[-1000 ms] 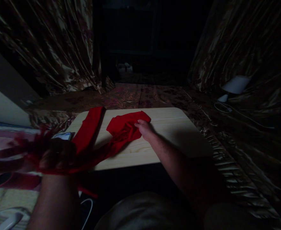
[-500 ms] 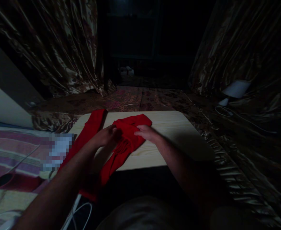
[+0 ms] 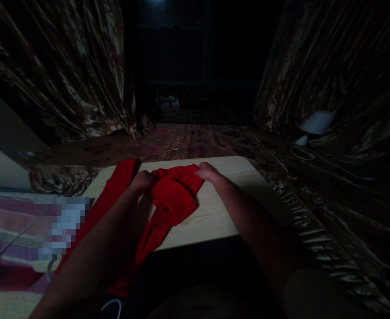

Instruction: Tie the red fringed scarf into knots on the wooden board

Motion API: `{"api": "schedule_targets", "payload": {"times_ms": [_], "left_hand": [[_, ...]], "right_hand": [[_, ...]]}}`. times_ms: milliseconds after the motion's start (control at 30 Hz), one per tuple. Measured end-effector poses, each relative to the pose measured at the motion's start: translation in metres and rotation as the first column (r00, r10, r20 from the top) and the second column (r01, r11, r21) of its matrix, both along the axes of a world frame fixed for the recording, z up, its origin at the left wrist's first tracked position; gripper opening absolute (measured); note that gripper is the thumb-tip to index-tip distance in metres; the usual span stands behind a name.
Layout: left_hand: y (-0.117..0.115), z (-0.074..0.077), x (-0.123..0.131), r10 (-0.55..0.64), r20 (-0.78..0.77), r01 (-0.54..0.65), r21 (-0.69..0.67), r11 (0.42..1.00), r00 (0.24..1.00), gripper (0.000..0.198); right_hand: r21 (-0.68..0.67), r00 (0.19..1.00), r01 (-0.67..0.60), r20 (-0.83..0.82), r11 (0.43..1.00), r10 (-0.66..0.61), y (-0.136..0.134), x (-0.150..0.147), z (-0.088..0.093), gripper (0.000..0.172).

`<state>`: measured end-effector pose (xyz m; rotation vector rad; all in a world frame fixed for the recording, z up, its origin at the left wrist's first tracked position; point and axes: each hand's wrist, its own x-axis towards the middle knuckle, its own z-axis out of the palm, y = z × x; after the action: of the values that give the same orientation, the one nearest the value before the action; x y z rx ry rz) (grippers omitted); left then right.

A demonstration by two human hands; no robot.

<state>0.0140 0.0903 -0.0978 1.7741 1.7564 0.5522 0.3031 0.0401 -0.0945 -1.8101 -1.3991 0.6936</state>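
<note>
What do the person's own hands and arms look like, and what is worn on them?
The left hand and right hand wear no gloves; both forearms are bare, with no watch visible. What seems a sleeve shows dimly beyond the right forearm; its colour is unclear.

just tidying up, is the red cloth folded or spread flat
Partly folded: the red cloth overlaps itself between left hand and right hand, with one part hanging off the table.
</note>
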Motion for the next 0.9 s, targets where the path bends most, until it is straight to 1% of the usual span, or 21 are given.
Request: {"api": "schedule_targets", "payload": {"times_ms": [67,133,200,233,267,300,333,367,400,433,467,500,533,567,600,633,667,733,767,833,900], "left_hand": [[0.009,0.001,0.005,0.024,0.211,-0.03,0.027,0.999,0.977,0.029],[0.019,0.002,0.015,0.029,0.385,-0.055,0.057,0.997,0.922,0.033],[0.029,0.003,0.028,-0.008,0.487,-0.043,0.093,0.995,0.873,0.037],[0.034,0.002,0.035,-0.031,0.503,-0.031,0.115,0.993,0.864,0.038],[0.037,0.002,0.043,-0.049,0.492,-0.019,0.132,0.991,0.869,0.039],[0.04,0.001,0.049,-0.057,0.456,-0.01,0.142,0.99,0.888,0.039],[0.042,0.001,0.055,-0.048,0.397,-0.011,0.146,0.989,0.916,0.04],[0.042,0.001,0.059,-0.026,0.323,-0.023,0.146,0.989,0.946,0.042],[0.04,0.002,0.062,0.008,0.241,-0.045,0.151,0.988,0.971,0.044],[0.037,0.003,0.062,0.043,0.159,-0.07,0.165,0.984,0.986,0.047],[0.032,0.005,0.061,0.071,0.085,-0.086,0.185,0.979,0.994,0.047],[0.026,0.008,0.059,0.087,0.018,-0.089,0.204,0.975,0.996,0.045],[0.019,0.011,0.055,0.078,-0.045,-0.067,0.215,0.974,0.996,0.041],[0.01,0.015,0.051,0.039,-0.104,-0.018,0.197,0.98,0.994,0.037],[0.0,0.018,0.046,-0.026,-0.154,0.05,0.154,0.987,0.988,0.036],[-0.011,0.022,0.042,-0.102,-0.186,0.123,0.106,0.987,0.977,0.036],[-0.023,0.025,0.038,-0.192,-0.197,0.206,0.052,0.977,0.961,0.036],[-0.047,0.028,0.032,-0.317,-0.141,0.315,-0.032,0.948,0.938,0.035],[-0.058,0.029,0.031,-0.356,-0.076,0.351,-0.065,0.934,0.932,0.032],[-0.077,0.03,0.03,-0.373,0.07,0.378,-0.085,0.922,0.925,0.03],[-0.089,0.03,0.031,-0.344,0.196,0.361,-0.06,0.93,0.918,0.034]], "right_hand": [[-0.071,0.995,0.014,-0.095,0.997,-0.021,-0.002,0.005,0.003,0.019],[-0.134,0.977,0.001,-0.209,0.991,-0.029,-0.005,0.014,0.008,0.014],[-0.171,0.952,-0.002,-0.301,0.985,-0.05,-0.009,0.026,0.015,0.012],[-0.185,0.948,0.011,-0.312,0.983,-0.07,-0.01,0.032,0.018,0.012],[-0.195,0.955,0.034,-0.284,0.98,-0.09,-0.011,0.037,0.02,0.013],[-0.187,0.972,0.066,-0.21,0.98,-0.106,-0.012,0.041,0.022,0.014],[-0.149,0.988,0.104,-0.096,0.983,-0.119,-0.013,0.043,0.023,0.015],[-0.078,0.99,0.138,0.041,0.987,-0.136,-0.015,0.043,0.023,0.016],[0.016,0.973,0.155,0.17,0.988,-0.156,-0.017,0.041,0.023,0.017],[0.108,0.948,0.152,0.264,0.983,-0.175,-0.019,0.037,0.022,0.016],[0.162,0.935,0.127,0.311,0.979,-0.173,-0.023,0.03,0.02,0.011],[0.157,0.941,0.078,0.313,0.985,-0.124,-0.027,0.023,0.018,0.007],[0.086,0.96,0.005,0.278,0.996,-0.028,-0.032,0.014,0.016,0.016],[-0.022,0.973,-0.093,0.21,0.995,0.096,-0.038,0.006,0.013,0.027],[-0.128,0.969,-0.196,0.125,0.972,0.212,-0.045,-0.003,0.009,0.036],[-0.203,0.954,-0.285,0.039,0.937,0.298,-0.051,-0.01,0.006,0.041],[-0.239,0.936,-0.349,-0.037,0.906,0.351,-0.058,-0.017,0.003,0.042],[-0.233,0.914,-0.4,-0.175,0.887,0.366,-0.069,-0.028,-0.002,0.036],[-0.216,0.903,-0.406,-0.247,0.888,0.353,-0.074,-0.031,-0.003,0.031],[-0.186,0.87,-0.396,-0.39,0.899,0.303,-0.081,-0.036,-0.001,0.021],[-0.142,0.824,-0.37,-0.506,0.918,0.254,-0.084,-0.038,0.004,0.015]]}}
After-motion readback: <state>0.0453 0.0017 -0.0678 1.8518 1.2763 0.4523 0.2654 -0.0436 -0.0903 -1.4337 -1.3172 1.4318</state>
